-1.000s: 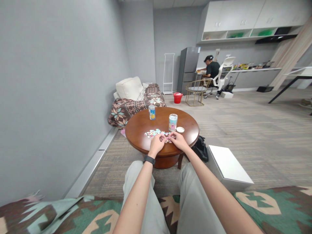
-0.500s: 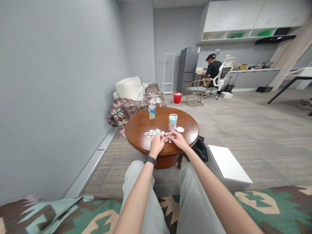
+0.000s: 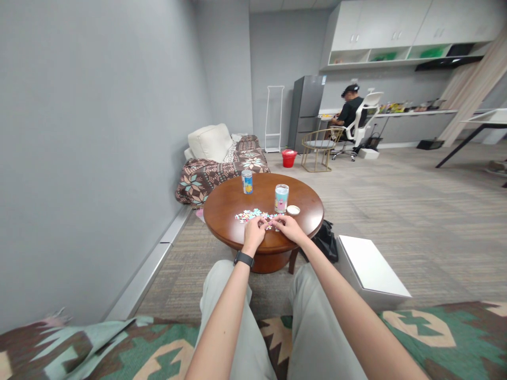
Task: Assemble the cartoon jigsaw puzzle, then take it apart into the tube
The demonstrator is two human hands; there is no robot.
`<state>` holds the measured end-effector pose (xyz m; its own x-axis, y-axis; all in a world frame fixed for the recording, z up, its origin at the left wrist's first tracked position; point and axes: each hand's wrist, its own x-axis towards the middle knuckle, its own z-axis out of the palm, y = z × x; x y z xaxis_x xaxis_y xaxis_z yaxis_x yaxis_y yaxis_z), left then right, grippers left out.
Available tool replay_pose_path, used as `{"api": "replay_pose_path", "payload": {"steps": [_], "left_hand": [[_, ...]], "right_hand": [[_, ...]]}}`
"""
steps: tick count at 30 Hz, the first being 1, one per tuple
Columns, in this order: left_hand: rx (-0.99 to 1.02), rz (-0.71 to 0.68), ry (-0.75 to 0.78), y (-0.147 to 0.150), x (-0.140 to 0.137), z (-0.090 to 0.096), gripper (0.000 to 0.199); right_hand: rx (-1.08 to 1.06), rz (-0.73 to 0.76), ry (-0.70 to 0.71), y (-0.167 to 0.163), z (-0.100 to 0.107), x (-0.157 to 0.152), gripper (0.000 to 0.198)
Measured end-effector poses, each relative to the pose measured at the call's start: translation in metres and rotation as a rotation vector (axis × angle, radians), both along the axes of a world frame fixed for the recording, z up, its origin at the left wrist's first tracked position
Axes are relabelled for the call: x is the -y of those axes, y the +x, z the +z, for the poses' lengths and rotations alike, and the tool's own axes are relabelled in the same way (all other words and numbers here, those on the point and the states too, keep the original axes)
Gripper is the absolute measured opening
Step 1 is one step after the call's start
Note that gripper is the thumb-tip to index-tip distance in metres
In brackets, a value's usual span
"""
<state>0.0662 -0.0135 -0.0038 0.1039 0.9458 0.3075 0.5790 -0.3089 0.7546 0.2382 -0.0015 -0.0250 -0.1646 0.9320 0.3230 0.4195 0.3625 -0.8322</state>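
Observation:
Over the near part of a round wooden table (image 3: 222, 198), my left hand (image 3: 254, 232) and my right hand (image 3: 290, 229) meet fingertip to fingertip. Both are closed in a pinch around small pink jigsaw puzzle pieces (image 3: 270, 223), partly hidden by the fingers. Just beyond my left hand spreads a loose heap of colourful puzzle pieces (image 3: 247, 215), and a few lie under and between the hands. An upright clear jar (image 3: 281, 200) with a blue and pink picture stands past my right hand, its round lid (image 3: 293, 210) lying beside it.
Farther back on the table stands a blue and yellow can (image 3: 247, 182). A white box (image 3: 372, 266) and a black bag (image 3: 326, 241) are on the floor at right. A patterned sofa (image 3: 222, 171) lies behind the table; a person (image 3: 351, 112) sits across the room.
My hands stay nearly in place, with the fingertips shifting slightly around the pink pieces. Across the room, the seated person has leaned back to the right.

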Motion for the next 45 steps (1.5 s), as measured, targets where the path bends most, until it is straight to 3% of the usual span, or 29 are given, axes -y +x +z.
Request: {"api": "replay_pose_path", "payload": {"steps": [4, 22, 36, 45], "left_hand": [[0.063, -0.047, -0.028, -0.001, 0.0, 0.001, 0.01], [-0.045, 0.08, -0.065, 0.004, 0.003, 0.004, 0.007], [0.139, -0.111, -0.038, 0.0, -0.001, 0.002, 0.011], [0.099, 0.018, -0.037, 0.001, 0.004, 0.007, 0.013]], "right_hand": [[-0.001, -0.001, -0.007, 0.0, -0.001, 0.0, 0.026], [-0.083, 0.024, -0.045, -0.001, 0.001, -0.001, 0.027], [-0.298, 0.13, -0.193, 0.001, 0.008, 0.0, 0.032], [-0.275, 0.147, -0.223, 0.001, 0.014, 0.003, 0.036]]}}
